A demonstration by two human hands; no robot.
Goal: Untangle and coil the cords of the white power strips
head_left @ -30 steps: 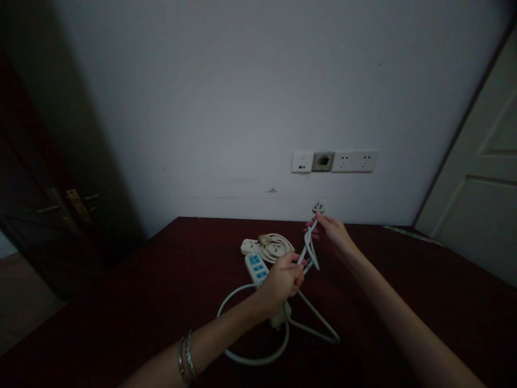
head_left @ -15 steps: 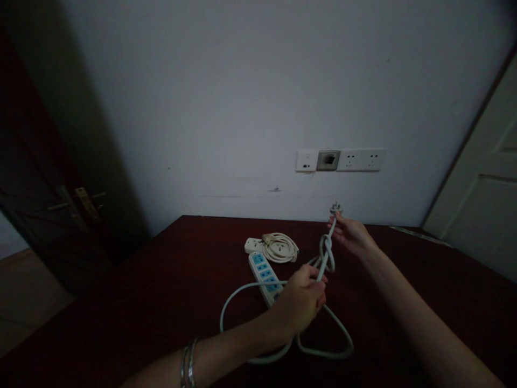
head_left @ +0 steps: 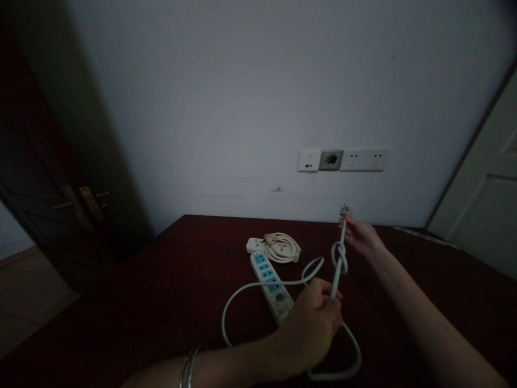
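My right hand pinches a white plug just below its body, with the prongs pointing up toward the wall. From it a white power cord runs down through a loose knot to my left hand, whose fingers are closed around the cord. The stretch between both hands is fairly straight. More of the cord loops over and around a power strip with blue sockets, lying partly behind my left hand. My left wrist wears silver bangles.
Behind the blue-socket strip lies a second white power strip with its coiled cable on top. The dark red table meets a wall carrying several socket plates. A dark door stands left, a pale door right.
Both hands have shifted right, the left also toward me, carrying the plug and knotted cord. The cord looks straighter between them, and more of the blue-socket strip shows.
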